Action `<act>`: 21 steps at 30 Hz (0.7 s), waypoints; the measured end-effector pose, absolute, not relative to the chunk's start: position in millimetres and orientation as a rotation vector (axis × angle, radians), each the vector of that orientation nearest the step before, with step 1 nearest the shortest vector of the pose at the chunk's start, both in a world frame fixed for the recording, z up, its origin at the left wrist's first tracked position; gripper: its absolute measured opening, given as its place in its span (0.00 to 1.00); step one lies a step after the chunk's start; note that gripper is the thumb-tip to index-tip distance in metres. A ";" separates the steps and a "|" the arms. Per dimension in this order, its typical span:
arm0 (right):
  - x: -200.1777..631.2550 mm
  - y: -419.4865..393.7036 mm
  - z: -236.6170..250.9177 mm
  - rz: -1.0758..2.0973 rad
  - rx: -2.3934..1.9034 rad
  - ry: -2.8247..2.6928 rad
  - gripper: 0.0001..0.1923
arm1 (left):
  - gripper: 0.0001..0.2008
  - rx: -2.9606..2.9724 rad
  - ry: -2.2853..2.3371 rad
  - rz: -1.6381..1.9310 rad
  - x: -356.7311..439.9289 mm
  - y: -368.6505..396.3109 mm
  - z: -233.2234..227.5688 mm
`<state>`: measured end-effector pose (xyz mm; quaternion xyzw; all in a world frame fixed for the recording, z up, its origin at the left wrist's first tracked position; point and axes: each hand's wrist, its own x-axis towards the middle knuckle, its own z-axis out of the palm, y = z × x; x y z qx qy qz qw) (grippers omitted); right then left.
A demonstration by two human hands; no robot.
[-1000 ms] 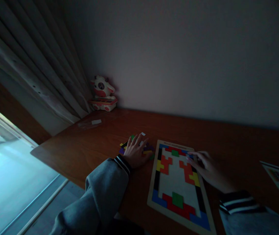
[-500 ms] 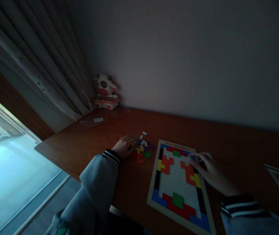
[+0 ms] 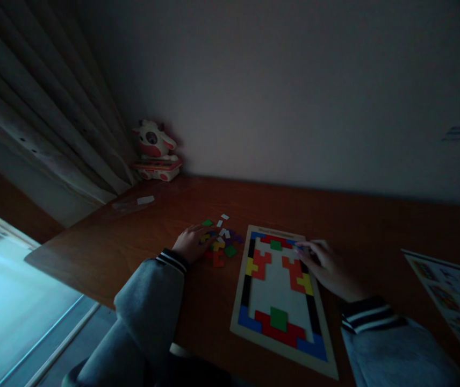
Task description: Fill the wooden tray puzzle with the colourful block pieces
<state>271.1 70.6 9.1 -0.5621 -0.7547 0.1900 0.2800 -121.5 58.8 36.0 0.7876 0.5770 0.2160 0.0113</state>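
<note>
Head-camera view shows a dim room and a person seated at a wooden bench point(image 3: 133, 252). At centre frame lies a puzzle board point(image 3: 241, 314), its border partly filled with coloured blocks and its middle bare. The left hand point(image 3: 189, 243) rests on the near edge of a scatter of loose pieces point(image 3: 218, 242) just left of the board, fingers point(image 3: 202, 232) curled loosely over them; whether any piece is pinched cannot be told. The right hand point(image 3: 324, 266) lies on the board's upper right edge, fingers slack, steadying it and gripping nothing visible. The step appears to be choosing a piece; the next move calls for one matching a bare gap.
</note>
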 end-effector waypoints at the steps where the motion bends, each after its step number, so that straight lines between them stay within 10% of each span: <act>1: 270.9 70.4 9.5 0.509 -1.505 -2.022 0.24 | 0.18 2.445 1.812 0.663 -121.0 58.6 36.6; 21: 270.7 71.1 6.6 0.519 -1.499 -2.017 0.24 | 0.15 2.518 1.586 0.793 -107.8 56.4 34.5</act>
